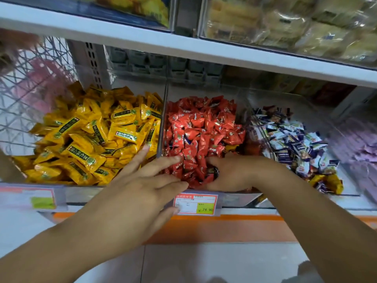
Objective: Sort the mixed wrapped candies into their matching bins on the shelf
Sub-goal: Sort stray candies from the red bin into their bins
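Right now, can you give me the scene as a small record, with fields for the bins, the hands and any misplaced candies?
left bin: yellow candies
middle bin: red candies
right bin: blue and white candies, with stray yellow candies at its front
left hand: fingers straight, over the middle bin's front edge, holds nothing
right hand: in the middle bin, fingers curled, seemingly round a dark candy
price tag: below the middle bin, reads 24.90

A shop is indicated: a price label (195,204) is fixed to the shelf edge (255,211) at 6 o'clock, wrapped candies (195,127) are heaped in clear bins (163,123), packaged snacks (306,31) are stacked at 1 o'clock.
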